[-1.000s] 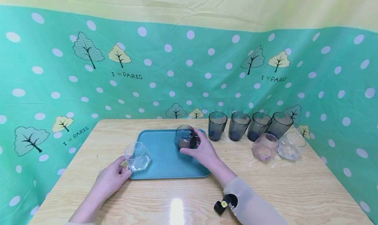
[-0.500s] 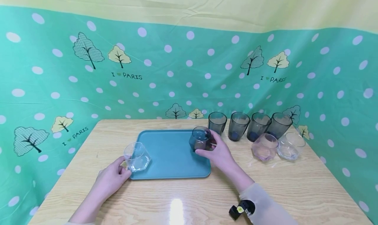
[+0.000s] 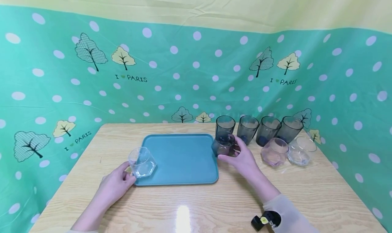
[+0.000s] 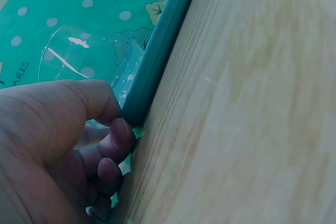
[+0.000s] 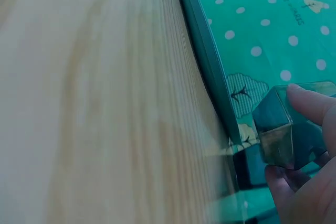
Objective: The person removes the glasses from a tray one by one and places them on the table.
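Observation:
My right hand [image 3: 243, 161] grips a short smoky-grey faceted glass [image 3: 222, 147] by its side, at the right edge of the blue tray [image 3: 180, 160]. In the right wrist view, thumb and fingers wrap the dark glass [image 5: 278, 140], with its base facing the camera. A short clear glass [image 3: 143, 165] with a hexagonal base stands at the tray's left end. My left hand [image 3: 117, 182] is beside that glass at the tray's near left corner. In the left wrist view, the left hand [image 4: 68, 135] pinches the tray's rim [image 4: 152, 77] between thumb and curled fingers.
Several tall grey tumblers stand in a row at the back right, the leftmost tumbler [image 3: 225, 124] just behind the held glass. In front of the row are a pinkish glass [image 3: 274, 153] and another clear glass [image 3: 301, 151]. A patterned cloth [image 3: 196, 73] hangs behind the wooden table [image 3: 153, 205].
My right hand has carried the short grey glass rightward, from over the tray's right half to its right edge. The left hand, clear glass and tray have stayed put.

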Demonstrator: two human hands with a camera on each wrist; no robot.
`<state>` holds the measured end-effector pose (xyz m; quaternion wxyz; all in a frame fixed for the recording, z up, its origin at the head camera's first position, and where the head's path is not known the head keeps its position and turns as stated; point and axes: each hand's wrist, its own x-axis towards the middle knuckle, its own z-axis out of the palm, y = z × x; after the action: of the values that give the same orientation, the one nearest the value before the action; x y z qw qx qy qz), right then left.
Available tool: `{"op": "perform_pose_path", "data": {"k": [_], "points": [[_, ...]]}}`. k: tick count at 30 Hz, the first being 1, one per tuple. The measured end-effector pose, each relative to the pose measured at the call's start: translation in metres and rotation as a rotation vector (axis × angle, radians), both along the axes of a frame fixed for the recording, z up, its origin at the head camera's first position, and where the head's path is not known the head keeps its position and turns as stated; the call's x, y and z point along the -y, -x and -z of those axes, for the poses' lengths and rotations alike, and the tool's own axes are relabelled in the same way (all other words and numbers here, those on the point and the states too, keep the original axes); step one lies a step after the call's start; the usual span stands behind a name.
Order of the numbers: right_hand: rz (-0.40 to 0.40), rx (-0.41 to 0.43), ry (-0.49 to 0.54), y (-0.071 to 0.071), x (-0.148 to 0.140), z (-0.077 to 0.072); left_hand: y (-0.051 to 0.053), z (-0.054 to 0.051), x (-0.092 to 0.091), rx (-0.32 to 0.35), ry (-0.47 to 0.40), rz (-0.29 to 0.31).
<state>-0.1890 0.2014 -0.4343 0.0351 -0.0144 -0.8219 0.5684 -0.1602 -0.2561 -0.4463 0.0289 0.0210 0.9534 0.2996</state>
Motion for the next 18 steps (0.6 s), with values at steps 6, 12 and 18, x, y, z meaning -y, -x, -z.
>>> {"op": "perform_pose_path", "data": {"k": [6, 12, 18], "points": [[0.027, 0.031, -0.003, -0.005, -0.018, 0.003, 0.0, 0.0, 0.0, 0.001, 0.0, -0.001], [0.06, 0.053, 0.015, -0.008, -0.031, 0.007, -0.001, -0.001, -0.001, 0.002, 0.01, -0.002], [0.086, 0.033, -0.007, -0.012, -0.038, 0.01, -0.001, 0.0, 0.0, -0.003, 0.005, -0.001]]}}
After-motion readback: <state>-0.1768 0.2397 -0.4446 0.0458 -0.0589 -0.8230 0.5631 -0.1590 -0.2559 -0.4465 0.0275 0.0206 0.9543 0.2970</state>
